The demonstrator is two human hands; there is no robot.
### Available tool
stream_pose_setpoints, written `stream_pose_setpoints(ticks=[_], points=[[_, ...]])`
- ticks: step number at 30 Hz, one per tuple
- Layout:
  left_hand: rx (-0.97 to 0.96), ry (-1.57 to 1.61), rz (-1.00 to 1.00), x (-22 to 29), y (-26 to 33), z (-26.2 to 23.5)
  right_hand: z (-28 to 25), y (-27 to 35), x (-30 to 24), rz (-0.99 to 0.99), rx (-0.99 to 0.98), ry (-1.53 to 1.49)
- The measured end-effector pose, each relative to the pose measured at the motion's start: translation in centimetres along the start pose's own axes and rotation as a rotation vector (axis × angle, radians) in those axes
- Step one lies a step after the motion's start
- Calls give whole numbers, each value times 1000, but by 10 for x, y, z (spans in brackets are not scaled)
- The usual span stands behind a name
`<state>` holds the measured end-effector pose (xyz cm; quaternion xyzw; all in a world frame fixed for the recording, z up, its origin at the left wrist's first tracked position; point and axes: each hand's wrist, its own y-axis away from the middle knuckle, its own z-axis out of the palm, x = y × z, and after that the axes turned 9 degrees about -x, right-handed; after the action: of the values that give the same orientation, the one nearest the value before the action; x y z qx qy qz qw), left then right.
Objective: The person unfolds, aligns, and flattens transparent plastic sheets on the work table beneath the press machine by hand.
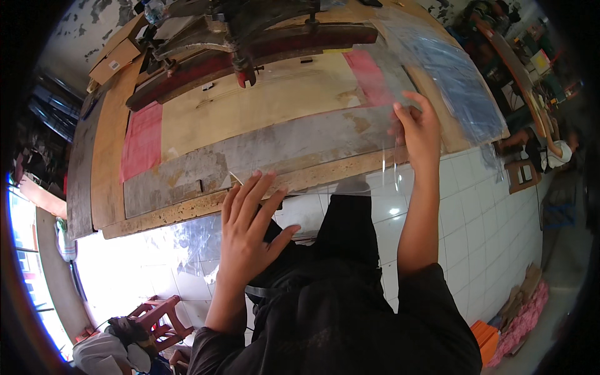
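A thin clear plastic sheet (340,156) spans the space between my two hands, over the front edge of the work table (144,215). It is see-through, so its outline is hard to follow. My right hand (422,131) pinches the sheet at its right side, thumb toward the fingers. At the table's front edge, my left hand (249,219) lies with its fingers stretched out and apart, back upward; it seems to rest against the sheet's left part. Beyond them is a tan work surface (250,103) with pink strips (142,140) at both ends.
A heavy press bar (187,78), dark and red, hangs over the table's far side. Bluish clear plastic sheets (465,87) pile at the right. A cardboard box (115,53) stands at the far left. Red stools (159,322) are behind on the left; another person (559,153) sits far right.
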<state>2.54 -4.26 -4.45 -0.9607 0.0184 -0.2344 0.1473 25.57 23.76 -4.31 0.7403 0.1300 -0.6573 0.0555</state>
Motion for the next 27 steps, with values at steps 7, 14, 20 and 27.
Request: stream_pose_setpoints(ticks=[7, 14, 20, 27], points=[[-56, -153, -30, -13, -26, 30, -1, -37, 7, -307, -168, 402], [-62, -193, -100, -11, -30, 37, 16, 83, -24, -581, -428, 1063], [-113, -202, -136, -4, -30, 35, 29, 116, 13, -439, -427, 1074], [-140, -179, -169, -8, -18, 42, 26, 107, 24, -418, -431, 1001]])
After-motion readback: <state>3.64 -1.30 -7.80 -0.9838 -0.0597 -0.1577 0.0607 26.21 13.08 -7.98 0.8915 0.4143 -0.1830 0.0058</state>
